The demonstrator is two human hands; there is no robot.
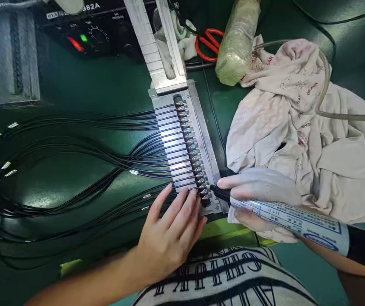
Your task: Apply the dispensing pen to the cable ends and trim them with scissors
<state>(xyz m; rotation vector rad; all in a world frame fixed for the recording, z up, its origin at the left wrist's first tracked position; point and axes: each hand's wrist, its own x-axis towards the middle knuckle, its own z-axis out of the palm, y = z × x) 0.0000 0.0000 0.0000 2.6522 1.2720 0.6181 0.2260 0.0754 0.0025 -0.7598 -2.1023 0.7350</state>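
A metal fixture (177, 146) lies on the bench with several black cables (150, 159) laid side by side across it. Their ends sit at a row of small connectors (196, 157) with coloured wires along its slot. My left hand (171, 231) is bare and open, fingers stretched out, the tips resting on the fixture and the nearest cables. My right hand (265, 189), in a thin white glove, is closed around a glue dispensing syringe (297, 221) with a printed label. The syringe's tip is at the connectors near the fixture's close end; whether it touches is unclear.
A dispenser box (96, 32) with lit indicators stands at the back. Beyond the fixture are a slotted metal piece (161, 46), orange-handled scissors (209, 43) and a wrapped cylinder (238, 42). Crumpled cloth (297, 127) with a hose (344, 115) lies right; a metal block (15, 55) is far left.
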